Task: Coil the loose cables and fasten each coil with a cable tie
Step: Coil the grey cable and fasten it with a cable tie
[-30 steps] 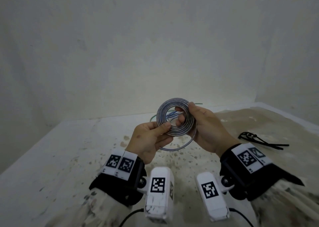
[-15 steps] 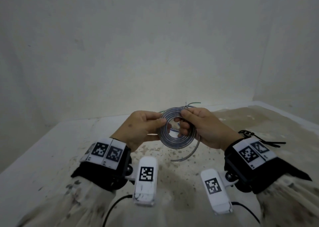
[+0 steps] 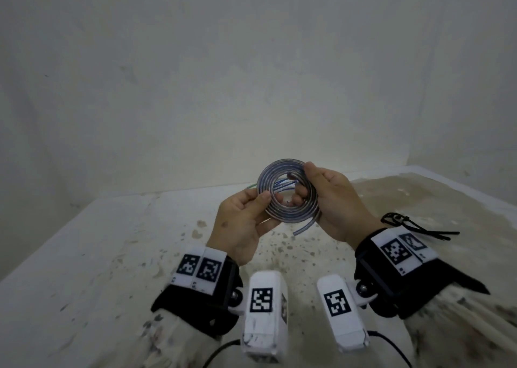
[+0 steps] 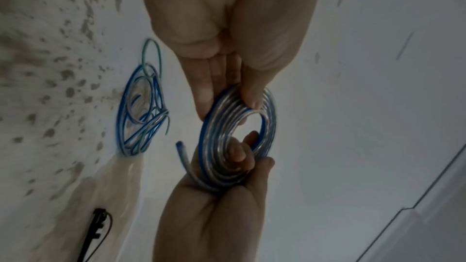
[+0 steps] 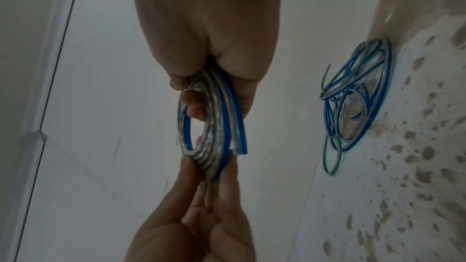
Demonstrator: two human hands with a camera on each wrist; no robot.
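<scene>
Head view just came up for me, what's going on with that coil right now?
A person holds a wound coil of clear-and-blue cable in the air between both hands: the left hand pinches its near-left edge, the right hand grips the right side with fingers through the middle. One cable end hangs loose. No tie is on it yet; the black cable ties lie on the table, and a loose cable bundle waits behind.

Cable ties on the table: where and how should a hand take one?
Probably by the straight tails. The cable ties lie flat beside the right hand, with their heads and loops bunched at the end near the wrist and the thin tails fanning outward. Come from above at the tail ends and pinch one tail, so the others stay behind.
</scene>
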